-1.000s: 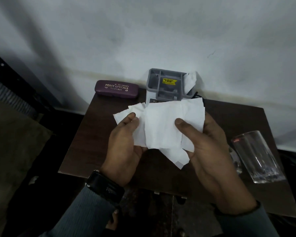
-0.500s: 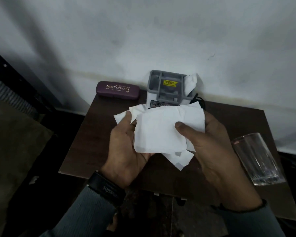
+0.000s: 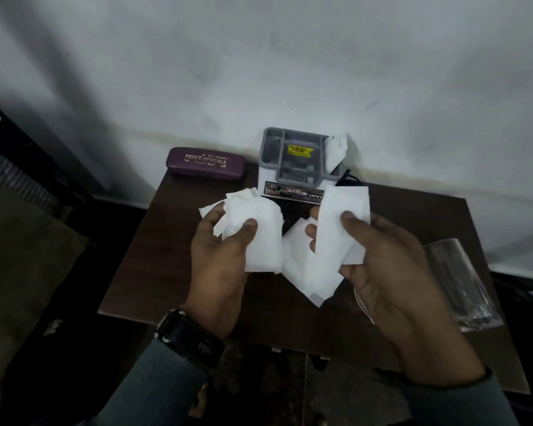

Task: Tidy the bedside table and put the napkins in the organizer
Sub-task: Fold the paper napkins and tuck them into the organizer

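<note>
Head view: the left hand (image 3: 225,256) grips the crumpled napkins (image 3: 259,238) between thumb and fingers. The right hand (image 3: 391,272) pinches the flatter napkins (image 3: 330,241). Both bunches are held above the worktop (image 3: 154,265), just in front of the organizer (image 3: 296,161). One white napkin (image 3: 336,150) already stands in its right-hand compartment. I judge the job barely begun: both handfuls have yet to go in, and the spectacle case (image 3: 205,163) and glass (image 3: 462,287) sit on the worktop.

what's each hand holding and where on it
Left hand pinches one napkin bunch at its left side; right hand pinches the other napkins near their top.
</note>
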A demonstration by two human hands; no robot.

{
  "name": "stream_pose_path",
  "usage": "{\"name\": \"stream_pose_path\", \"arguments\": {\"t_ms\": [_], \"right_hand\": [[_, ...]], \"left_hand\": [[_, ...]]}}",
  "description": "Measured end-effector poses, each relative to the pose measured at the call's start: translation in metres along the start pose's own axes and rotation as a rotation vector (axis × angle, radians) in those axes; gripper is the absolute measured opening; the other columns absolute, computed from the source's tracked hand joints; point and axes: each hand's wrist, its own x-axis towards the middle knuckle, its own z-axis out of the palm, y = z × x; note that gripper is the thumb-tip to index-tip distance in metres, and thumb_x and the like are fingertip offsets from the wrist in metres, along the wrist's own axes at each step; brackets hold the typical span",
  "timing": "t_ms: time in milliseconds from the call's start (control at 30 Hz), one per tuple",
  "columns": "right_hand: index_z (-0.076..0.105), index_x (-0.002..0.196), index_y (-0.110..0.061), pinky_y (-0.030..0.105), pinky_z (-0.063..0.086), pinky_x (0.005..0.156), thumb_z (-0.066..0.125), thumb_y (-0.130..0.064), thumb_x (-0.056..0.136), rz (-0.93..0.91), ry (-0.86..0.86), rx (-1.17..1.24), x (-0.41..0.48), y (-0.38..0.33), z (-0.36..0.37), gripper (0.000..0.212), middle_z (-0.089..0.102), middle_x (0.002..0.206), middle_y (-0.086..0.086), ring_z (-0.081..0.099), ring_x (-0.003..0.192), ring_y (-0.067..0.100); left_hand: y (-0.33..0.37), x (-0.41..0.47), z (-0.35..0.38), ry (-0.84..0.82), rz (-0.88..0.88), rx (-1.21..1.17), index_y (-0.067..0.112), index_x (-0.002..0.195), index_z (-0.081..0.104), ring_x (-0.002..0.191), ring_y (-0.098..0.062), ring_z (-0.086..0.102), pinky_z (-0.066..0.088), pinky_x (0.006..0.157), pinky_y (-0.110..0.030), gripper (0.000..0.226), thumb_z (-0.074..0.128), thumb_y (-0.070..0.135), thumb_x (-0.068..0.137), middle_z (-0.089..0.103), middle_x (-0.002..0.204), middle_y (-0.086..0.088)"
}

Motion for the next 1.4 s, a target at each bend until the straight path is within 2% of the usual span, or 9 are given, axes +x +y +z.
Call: {"name": "stream_pose_path", "arguments": {"t_ms": [300,433,533,700,1000,1100,1167,1267,1400], "right_hand": [[0.081,0.081,-0.021,0.023,0.061,0.062,0.088,-0.038,0.077,-0.222,0.049,-0.429,-0.007,0.017,0.038,0.019,0.08,0.079,-0.007,0.076,0.072,0.008],[0.079,0.076,-0.017,0.035,0.063,0.065,0.089,-0.043,0.074,-0.19,0.083,-0.445,-0.003,0.015,0.04,0.029,0.079,0.077,-0.002,0.077,0.073,0.015],[0.08,0.084,-0.014,0.036,0.064,0.063,0.09,-0.036,0.075,-0.132,0.089,-0.337,-0.001,0.012,0.041,0.026,0.081,0.081,0.003,0.079,0.077,0.022],[0.08,0.089,-0.014,0.011,0.046,0.043,0.088,-0.024,0.079,-0.121,0.052,-0.244,-0.004,0.009,0.037,0.016,0.08,0.073,-0.006,0.07,0.055,-0.001],[0.079,0.096,-0.023,0.018,0.049,0.049,0.081,-0.055,0.07,-0.116,0.04,-0.356,0.005,0.008,0.02,0.041,0.081,0.085,-0.006,0.069,0.059,0.002],[0.071,0.118,-0.031,0.031,0.059,0.071,0.076,-0.076,0.055,0.013,0.064,-0.333,0.01,0.013,0.015,0.078,0.078,0.107,-0.008,0.075,0.091,0.007],[0.064,0.131,-0.031,0.036,0.061,0.087,0.079,-0.07,0.059,0.173,-0.079,-0.234,0.009,0.015,0.012,0.083,0.076,0.121,-0.008,0.075,0.107,0.013],[0.068,0.13,-0.019,0.041,0.06,0.095,0.079,-0.038,0.082,0.283,-0.32,0.005,0.005,0.019,0.009,0.053,0.075,0.126,0.003,0.072,0.116,0.021],[0.071,0.122,-0.007,0.038,0.065,0.078,0.083,-0.013,0.071,0.147,-0.197,0.016,0.008,0.021,0.007,0.052,0.079,0.113,0.009,0.077,0.103,0.027]], "left_hand": [[-0.001,-0.012,0.012,-0.101,-0.077,0.007,0.022,0.132,0.066,0.107,-0.032,0.076,0.062,0.093,-0.051,0.04,0.074,0.019,0.093,0.08,0.114,-0.01],[0.005,-0.019,0.015,-0.26,-0.144,-0.068,0.013,0.142,0.057,0.118,-0.038,0.071,0.056,0.102,-0.055,0.068,0.081,0.04,0.085,0.073,0.128,-0.019],[0.002,-0.021,0.014,-0.348,-0.096,-0.03,0.025,0.145,0.05,0.11,-0.029,0.075,0.063,0.089,-0.04,0.086,0.091,0.019,0.069,0.076,0.124,-0.014],[0.002,-0.016,0.012,-0.414,-0.064,-0.022,0.025,0.15,0.045,0.103,-0.024,0.078,0.064,0.078,-0.034,0.085,0.073,-0.014,0.081,0.079,0.116,-0.008],[0.009,-0.011,0.008,-0.297,-0.246,-0.29,0.012,0.141,0.061,0.119,-0.03,0.072,0.065,0.084,-0.044,0.044,0.062,0.012,0.096,0.073,0.13,-0.012],[0.012,-0.012,0.008,-0.352,-0.254,-0.374,0.006,0.141,0.06,0.121,-0.03,0.07,0.064,0.087,-0.043,0.053,0.063,0.028,0.093,0.072,0.133,-0.014],[0.015,-0.012,0.007,-0.383,-0.233,-0.37,0.005,0.14,0.061,0.122,-0.03,0.07,0.063,0.088,-0.041,0.055,0.064,0.035,0.094,0.071,0.134,-0.015],[0.012,-0.013,0.009,-0.335,-0.133,-0.217,0.009,0.142,0.06,0.124,-0.03,0.069,0.062,0.092,-0.041,0.055,0.074,0.027,0.091,0.071,0.135,-0.013],[0.004,-0.009,0.01,-0.193,0.026,-0.057,0.021,0.131,0.066,0.107,-0.02,0.076,0.065,0.084,-0.037,0.041,0.072,0.011,0.092,0.08,0.114,0.002]]}}
